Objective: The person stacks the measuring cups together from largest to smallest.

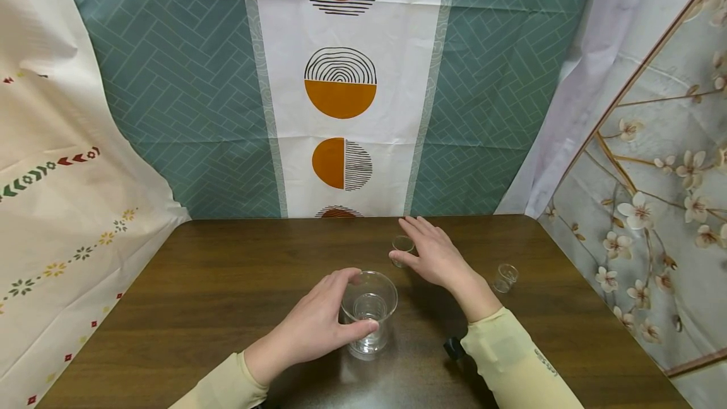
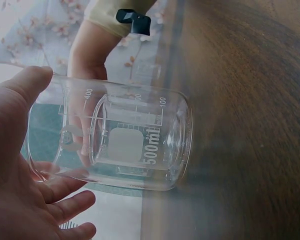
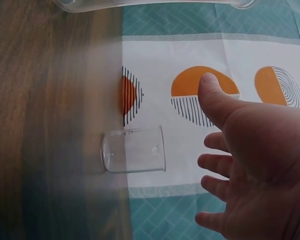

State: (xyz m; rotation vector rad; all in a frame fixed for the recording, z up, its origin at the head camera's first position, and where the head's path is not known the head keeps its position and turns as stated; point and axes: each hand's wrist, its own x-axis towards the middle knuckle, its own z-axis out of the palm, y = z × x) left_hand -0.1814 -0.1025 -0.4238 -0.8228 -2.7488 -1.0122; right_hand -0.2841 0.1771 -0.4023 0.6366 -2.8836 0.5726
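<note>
Beyond the large beaker (image 1: 372,343) hangs a teal cloth (image 1: 187,81) with a white middle band printed with orange and black-lined rounds. The brown table (image 1: 227,302) spreads out on every side of the large beaker. Well to its right I see a floral cloth (image 1: 642,219) with pale blossoms on branches, and well to its left a cream cloth (image 1: 57,112) with small coloured motifs. Of my pale yellow sleeves, the left sleeve (image 1: 221,384) lies nearer me and left of the large beaker, the right sleeve (image 1: 517,358) nearer me and right of it. My left hand (image 1: 315,320) has its thumb and fingers curved round the upper part of the large beaker, holding it near the rim, thumb on the near side; the ring and little fingers stick out loosely. My right hand (image 1: 434,257) is beyond and right of it, fingers wide and holding nothing. The large beaker itself is clear glass, upright, marked 500ml, and a nested beaker (image 1: 369,307) sits inside it. Just beyond it and slightly right, near my right fingers, stands a small beaker (image 3: 135,150). Farther to its right stands another small glass (image 1: 505,278), also clear.
</note>
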